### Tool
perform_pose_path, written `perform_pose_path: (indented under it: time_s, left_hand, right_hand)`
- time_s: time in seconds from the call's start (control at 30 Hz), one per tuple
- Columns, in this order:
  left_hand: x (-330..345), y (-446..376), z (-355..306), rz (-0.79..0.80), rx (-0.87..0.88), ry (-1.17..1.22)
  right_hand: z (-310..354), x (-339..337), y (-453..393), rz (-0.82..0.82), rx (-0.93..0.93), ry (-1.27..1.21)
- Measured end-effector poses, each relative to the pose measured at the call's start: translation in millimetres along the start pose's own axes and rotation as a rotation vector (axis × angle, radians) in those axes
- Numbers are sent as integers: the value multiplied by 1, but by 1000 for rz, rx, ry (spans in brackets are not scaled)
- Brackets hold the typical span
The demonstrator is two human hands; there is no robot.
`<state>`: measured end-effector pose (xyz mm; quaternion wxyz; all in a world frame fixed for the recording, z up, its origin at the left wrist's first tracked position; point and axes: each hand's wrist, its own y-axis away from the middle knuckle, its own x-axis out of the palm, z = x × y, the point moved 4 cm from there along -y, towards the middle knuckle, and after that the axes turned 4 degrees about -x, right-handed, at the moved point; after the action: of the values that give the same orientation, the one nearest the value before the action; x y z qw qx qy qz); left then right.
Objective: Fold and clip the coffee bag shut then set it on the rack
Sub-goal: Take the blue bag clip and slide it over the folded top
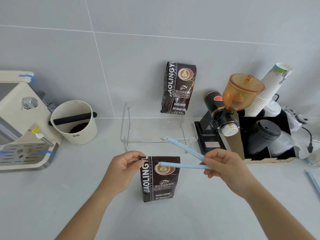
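A dark brown coffee bag [160,181] stands on the counter in front of me, its top folded down. My left hand [124,168] pinches the bag's top left corner. My right hand [225,168] holds a light blue sealing clip [185,165] at its hinged end; the clip's two arms are spread apart, the lower arm lying across the upper front of the bag, the upper arm pointing up and left. A clear acrylic rack [155,129] stands behind the bag, with a second coffee bag [179,87] upright on it against the wall.
A cream espresso machine [22,122] and a cream knock box [74,122] sit at left. A grinder with an amber hopper [239,94] and a black organizer with cups and lids [266,135] stand at right. Another blue clip [313,182] lies at the right edge.
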<state>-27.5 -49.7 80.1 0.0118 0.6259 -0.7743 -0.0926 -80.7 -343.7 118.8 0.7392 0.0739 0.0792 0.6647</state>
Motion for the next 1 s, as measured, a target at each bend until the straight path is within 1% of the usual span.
perform_pose_path:
  time_s: [0.13, 0.33, 0.6, 0.7, 0.8, 0.9, 1.0]
  left_hand:
    - [2, -3, 0, 27, 2, 32]
    - [0, -2, 5, -40, -61, 158]
    - [-1, 3, 6, -121, -24, 155]
    - [0, 3, 8, -144, -40, 147]
    - [0, 4, 10, -158, -55, 153]
    - [1, 4, 12, -160, -64, 164]
    - [0, 4, 12, -179, -42, 159]
  right_hand:
    - [0, 21, -11, 60, 42, 56]
    - [-2, 44, -25, 109, 70, 90]
    - [-7, 57, -32, 192, 95, 65]
    - [-7, 58, -31, 265, 127, 55]
    - [-8, 56, -29, 361, 164, 187]
    - [-8, 54, -30, 320, 137, 276]
    - [-6, 59, -28, 277, 86, 277]
